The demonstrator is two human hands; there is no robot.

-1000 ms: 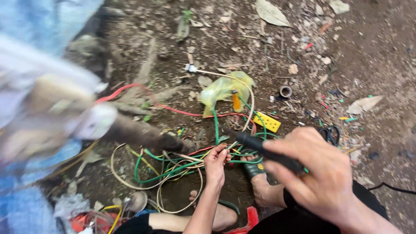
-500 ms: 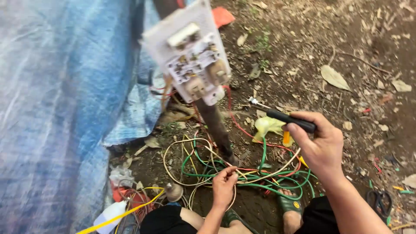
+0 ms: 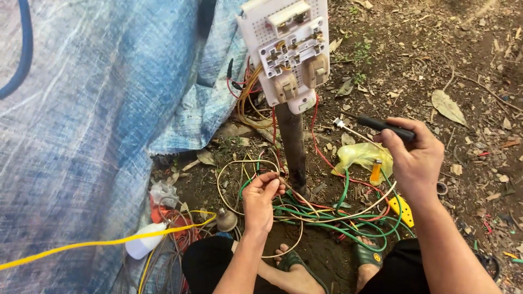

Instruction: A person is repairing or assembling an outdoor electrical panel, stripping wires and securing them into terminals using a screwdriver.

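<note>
Down at 6 o'clock, just past the knees and the green sandals [image 3: 369, 256], the left hand [image 3: 260, 202] has its fingertips pinched together on a thin pale wire [image 3: 246, 162] that loops out of the tangle of green, red and white wires [image 3: 332, 213] on the dirt ground [image 3: 479, 65]. Over at 3 o'clock the right hand [image 3: 415, 159] is clamped around a black-handled screwdriver [image 3: 376, 126], tip pointing toward 10 o'clock. Just beyond it is a yellow plastic bag [image 3: 362, 156]. Further out, at 12, a dark post [image 3: 293, 149] carries a white switchboard [image 3: 286, 46]. Blue tarp [image 3: 98, 109] fills the 9 o'clock side.
</note>
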